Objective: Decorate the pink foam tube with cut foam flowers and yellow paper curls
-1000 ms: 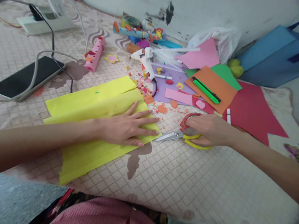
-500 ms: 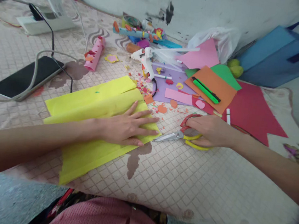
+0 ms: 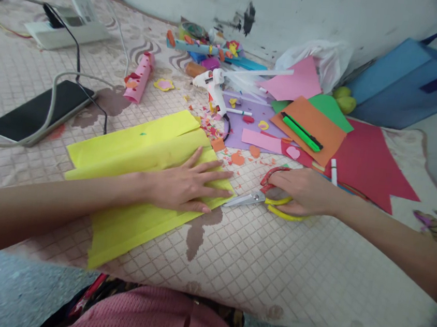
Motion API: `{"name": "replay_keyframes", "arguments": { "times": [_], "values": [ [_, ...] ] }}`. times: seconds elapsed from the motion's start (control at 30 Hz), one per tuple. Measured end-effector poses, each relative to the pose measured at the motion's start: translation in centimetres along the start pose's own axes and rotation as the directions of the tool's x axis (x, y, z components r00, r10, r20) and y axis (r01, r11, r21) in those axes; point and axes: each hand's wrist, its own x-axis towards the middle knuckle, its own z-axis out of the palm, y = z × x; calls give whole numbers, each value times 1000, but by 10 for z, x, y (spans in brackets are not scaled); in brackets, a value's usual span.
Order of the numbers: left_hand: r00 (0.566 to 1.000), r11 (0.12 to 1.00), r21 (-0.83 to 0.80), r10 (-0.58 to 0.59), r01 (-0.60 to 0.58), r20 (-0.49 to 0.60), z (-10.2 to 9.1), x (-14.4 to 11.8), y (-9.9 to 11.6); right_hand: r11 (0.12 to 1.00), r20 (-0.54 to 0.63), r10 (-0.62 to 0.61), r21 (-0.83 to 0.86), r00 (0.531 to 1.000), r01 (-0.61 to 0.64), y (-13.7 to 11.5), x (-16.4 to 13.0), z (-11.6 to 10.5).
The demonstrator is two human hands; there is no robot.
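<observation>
Yellow paper lies on the cloth-covered table, with a fold or overlapping layer along its upper part. My left hand rests flat on its right part, fingers spread. A pair of scissors with one red and one yellow handle loop is in my right hand, whose fingers go through the loops. The blades look nearly closed and point left, their tips at the right edge of the yellow paper. Whether the tips are over or under the paper, I cannot tell.
Behind the paper lie a white glue gun, paper scraps and a purple sheet. Orange paper bears a green cutter or pen. Red paper and a blue bag are right; a phone and power strip left.
The scissors and my right hand have shifted very slightly left toward the yellow paper. My left hand stays in place on the paper.
</observation>
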Motion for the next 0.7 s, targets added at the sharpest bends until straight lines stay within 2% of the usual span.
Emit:
{"name": "replay_keyframes", "arguments": {
  "times": [0.37,0.57,0.7],
  "values": [
    [1000,1000,4,-12,12,9,-1,0,1,998,-37,-40,-58,999,38,-2,-4,1],
    [1000,1000,-10,-3,3,-14,-1,0,0,1000,22,0,6,1000,0,-3,-1,-3],
    [1000,1000,-6,-15,15,14,-1,0,1,1000,0,-3,4,1000,3,-5,1,-3]
  ]
}}
